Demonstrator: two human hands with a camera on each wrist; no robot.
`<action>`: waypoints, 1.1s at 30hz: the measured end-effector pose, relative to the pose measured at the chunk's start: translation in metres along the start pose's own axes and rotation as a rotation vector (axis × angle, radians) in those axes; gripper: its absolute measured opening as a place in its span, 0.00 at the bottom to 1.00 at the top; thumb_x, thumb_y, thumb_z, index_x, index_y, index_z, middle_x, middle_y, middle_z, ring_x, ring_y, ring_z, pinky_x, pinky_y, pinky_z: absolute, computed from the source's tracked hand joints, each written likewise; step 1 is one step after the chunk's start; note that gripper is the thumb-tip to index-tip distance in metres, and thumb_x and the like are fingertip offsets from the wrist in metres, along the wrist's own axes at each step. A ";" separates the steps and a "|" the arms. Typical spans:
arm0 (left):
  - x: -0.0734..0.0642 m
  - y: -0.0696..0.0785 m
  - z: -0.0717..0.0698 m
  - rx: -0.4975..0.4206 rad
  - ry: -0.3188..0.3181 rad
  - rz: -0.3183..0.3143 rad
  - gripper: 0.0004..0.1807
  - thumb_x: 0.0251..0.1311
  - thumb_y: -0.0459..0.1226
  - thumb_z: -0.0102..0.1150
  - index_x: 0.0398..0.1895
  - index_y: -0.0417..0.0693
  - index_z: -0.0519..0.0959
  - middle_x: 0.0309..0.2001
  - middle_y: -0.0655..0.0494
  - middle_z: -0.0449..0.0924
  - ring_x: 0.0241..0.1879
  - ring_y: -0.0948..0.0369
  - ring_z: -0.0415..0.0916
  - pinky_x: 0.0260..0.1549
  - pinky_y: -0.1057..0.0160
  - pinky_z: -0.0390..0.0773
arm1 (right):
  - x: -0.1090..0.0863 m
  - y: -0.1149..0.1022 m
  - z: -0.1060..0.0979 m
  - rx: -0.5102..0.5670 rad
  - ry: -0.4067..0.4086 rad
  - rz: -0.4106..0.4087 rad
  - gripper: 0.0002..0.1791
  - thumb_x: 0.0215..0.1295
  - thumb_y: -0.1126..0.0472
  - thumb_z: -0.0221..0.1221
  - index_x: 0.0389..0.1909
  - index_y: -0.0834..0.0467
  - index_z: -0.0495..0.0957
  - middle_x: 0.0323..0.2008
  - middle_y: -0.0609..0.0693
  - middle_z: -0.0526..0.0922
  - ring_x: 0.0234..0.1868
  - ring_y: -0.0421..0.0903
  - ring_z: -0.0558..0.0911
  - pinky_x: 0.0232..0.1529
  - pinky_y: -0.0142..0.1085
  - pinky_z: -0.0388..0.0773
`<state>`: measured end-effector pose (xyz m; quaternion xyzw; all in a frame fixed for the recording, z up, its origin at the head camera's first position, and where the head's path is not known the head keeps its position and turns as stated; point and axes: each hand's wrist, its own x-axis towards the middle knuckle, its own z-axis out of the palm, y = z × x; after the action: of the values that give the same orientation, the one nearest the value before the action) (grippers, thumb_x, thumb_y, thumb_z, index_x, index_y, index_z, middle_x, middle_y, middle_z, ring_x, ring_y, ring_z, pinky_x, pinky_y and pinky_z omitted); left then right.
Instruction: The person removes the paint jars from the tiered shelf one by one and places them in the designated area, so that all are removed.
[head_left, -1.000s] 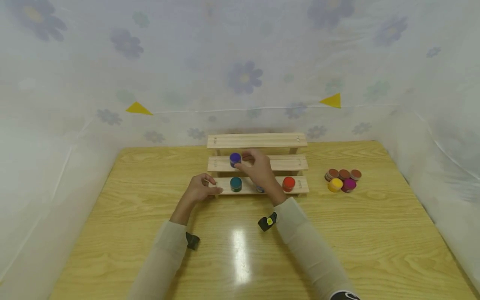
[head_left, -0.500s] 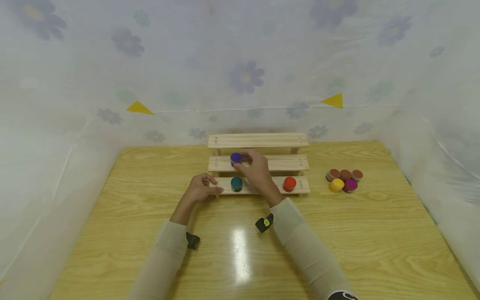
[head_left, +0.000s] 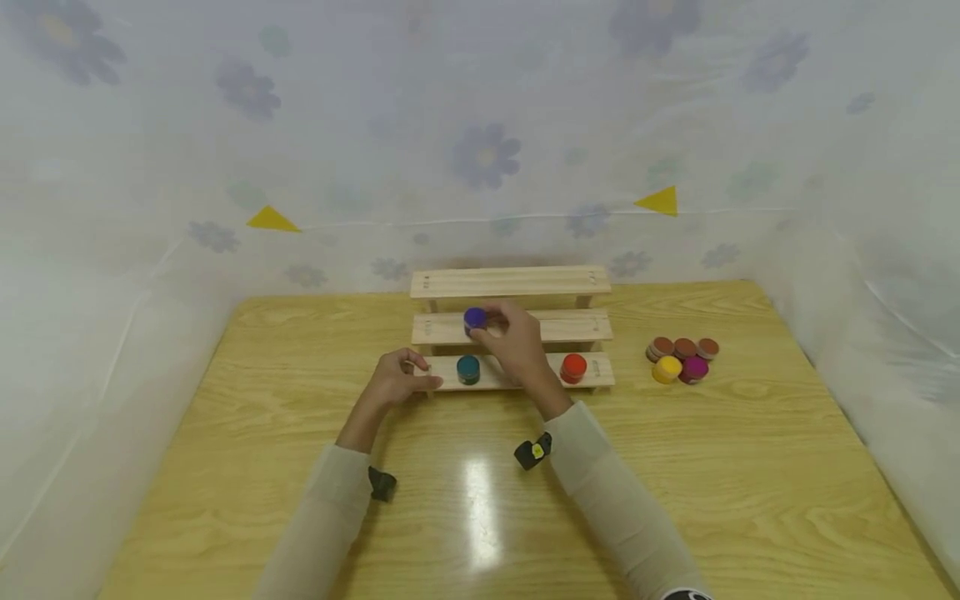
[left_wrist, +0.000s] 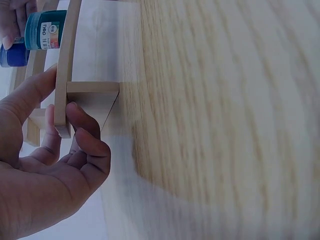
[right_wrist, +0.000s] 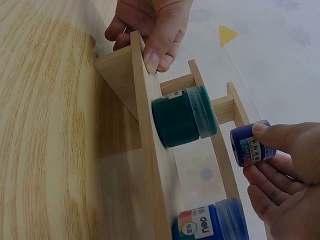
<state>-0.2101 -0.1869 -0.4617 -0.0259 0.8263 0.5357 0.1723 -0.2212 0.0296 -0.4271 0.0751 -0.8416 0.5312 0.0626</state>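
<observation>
Now left hand [head_left: 395,377] grips rack edge [left_wrist: 65,72]; right hand [head_left: 519,340] pinches dark-blue jar [head_left: 474,319].

1. The head view is showing a curtained-off tabletop booth; what kind of building it is standing in, the pictures are not telling.
2. White, flower-printed sheeting [head_left: 360,125] is hanging across the upper half and down both sides, walling the space in.
3. One flat yellow triangle [head_left: 273,219] is showing on it left of centre, another flat yellow triangle [head_left: 657,202] right of centre.
4. A broad, glossy, yellowish wood-grain table [head_left: 262,400] is filling the lower frame.
</observation>
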 end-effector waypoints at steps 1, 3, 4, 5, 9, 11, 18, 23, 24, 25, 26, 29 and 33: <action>0.000 0.000 0.000 -0.002 0.000 0.000 0.18 0.48 0.36 0.72 0.38 0.40 0.73 0.16 0.59 0.60 0.17 0.63 0.60 0.19 0.67 0.67 | -0.001 0.000 -0.001 0.001 0.007 -0.001 0.21 0.55 0.61 0.68 0.50 0.60 0.76 0.45 0.54 0.82 0.49 0.50 0.81 0.56 0.43 0.75; 0.000 -0.001 0.000 -0.004 0.004 0.000 0.18 0.48 0.36 0.72 0.38 0.40 0.73 0.16 0.60 0.60 0.17 0.64 0.59 0.19 0.68 0.65 | -0.002 -0.001 -0.004 0.000 0.017 -0.005 0.21 0.55 0.61 0.68 0.50 0.59 0.77 0.45 0.54 0.83 0.49 0.50 0.81 0.56 0.43 0.75; 0.000 -0.001 0.000 -0.005 0.006 0.001 0.18 0.48 0.36 0.72 0.38 0.40 0.73 0.16 0.60 0.60 0.17 0.64 0.58 0.18 0.68 0.65 | -0.003 -0.001 -0.006 -0.005 0.023 -0.009 0.21 0.55 0.61 0.68 0.50 0.59 0.77 0.45 0.54 0.83 0.49 0.50 0.81 0.56 0.43 0.74; -0.001 -0.001 0.000 -0.005 0.004 0.004 0.18 0.48 0.36 0.72 0.38 0.40 0.73 0.16 0.60 0.60 0.17 0.64 0.58 0.18 0.68 0.64 | -0.004 0.000 -0.008 -0.010 0.030 -0.011 0.21 0.55 0.60 0.68 0.50 0.59 0.77 0.45 0.54 0.83 0.49 0.50 0.81 0.56 0.43 0.75; -0.007 0.006 -0.001 -0.002 -0.020 0.009 0.19 0.51 0.35 0.69 0.42 0.35 0.73 0.15 0.60 0.59 0.16 0.65 0.56 0.18 0.68 0.63 | -0.006 0.004 -0.015 -0.031 0.046 -0.034 0.21 0.56 0.60 0.68 0.50 0.58 0.77 0.45 0.53 0.83 0.50 0.50 0.81 0.56 0.43 0.75; -0.007 0.006 -0.002 0.000 -0.028 0.015 0.20 0.52 0.35 0.69 0.43 0.34 0.72 0.15 0.61 0.59 0.16 0.65 0.55 0.18 0.68 0.62 | -0.007 0.007 -0.019 -0.038 0.051 -0.040 0.20 0.56 0.59 0.68 0.50 0.57 0.77 0.45 0.53 0.83 0.50 0.49 0.81 0.55 0.44 0.75; 0.000 -0.004 -0.001 -0.011 -0.010 0.022 0.19 0.50 0.36 0.71 0.39 0.38 0.73 0.14 0.60 0.59 0.15 0.64 0.58 0.18 0.67 0.65 | -0.012 0.018 -0.036 -0.071 0.091 -0.033 0.19 0.56 0.58 0.68 0.48 0.58 0.78 0.44 0.54 0.83 0.49 0.52 0.81 0.55 0.46 0.75; 0.000 -0.003 -0.001 0.004 -0.006 0.028 0.17 0.50 0.36 0.70 0.38 0.39 0.74 0.14 0.61 0.59 0.15 0.65 0.57 0.19 0.67 0.65 | -0.015 0.022 -0.049 -0.074 0.113 -0.043 0.19 0.57 0.60 0.67 0.49 0.61 0.78 0.45 0.58 0.83 0.49 0.54 0.81 0.54 0.46 0.75; 0.000 -0.003 0.000 0.003 -0.005 0.030 0.17 0.50 0.36 0.70 0.38 0.39 0.74 0.14 0.61 0.59 0.15 0.65 0.57 0.18 0.67 0.65 | -0.015 0.024 -0.052 -0.077 0.121 -0.040 0.19 0.57 0.60 0.67 0.49 0.61 0.78 0.45 0.58 0.83 0.49 0.54 0.81 0.54 0.46 0.75; 0.000 -0.003 0.000 0.004 -0.007 0.034 0.16 0.50 0.36 0.70 0.38 0.39 0.74 0.14 0.61 0.59 0.15 0.65 0.57 0.18 0.67 0.64 | -0.015 0.025 -0.055 -0.081 0.128 -0.039 0.19 0.57 0.59 0.67 0.49 0.61 0.78 0.45 0.58 0.83 0.49 0.54 0.81 0.54 0.46 0.75; 0.001 -0.003 0.000 0.005 -0.009 0.038 0.16 0.50 0.36 0.70 0.38 0.39 0.74 0.14 0.61 0.59 0.15 0.65 0.56 0.18 0.67 0.64 | -0.015 0.027 -0.058 -0.083 0.135 -0.034 0.19 0.57 0.59 0.67 0.49 0.60 0.78 0.45 0.57 0.83 0.49 0.53 0.81 0.54 0.46 0.75; 0.001 -0.003 0.000 0.002 -0.007 0.039 0.16 0.50 0.36 0.70 0.37 0.39 0.74 0.14 0.61 0.59 0.15 0.65 0.56 0.17 0.67 0.64 | -0.015 0.031 -0.067 -0.082 0.148 -0.022 0.20 0.57 0.58 0.67 0.50 0.59 0.78 0.46 0.56 0.82 0.50 0.53 0.80 0.55 0.46 0.75; 0.001 -0.003 0.000 0.000 -0.004 0.035 0.17 0.50 0.36 0.70 0.37 0.40 0.74 0.14 0.60 0.60 0.15 0.64 0.57 0.17 0.67 0.64 | -0.018 0.034 -0.078 -0.078 0.164 0.006 0.21 0.58 0.57 0.66 0.51 0.58 0.77 0.48 0.57 0.81 0.52 0.54 0.79 0.55 0.49 0.75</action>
<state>-0.2103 -0.1883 -0.4645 -0.0103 0.8262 0.5386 0.1648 -0.2082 0.1158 -0.4267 0.0265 -0.8539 0.5026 0.1324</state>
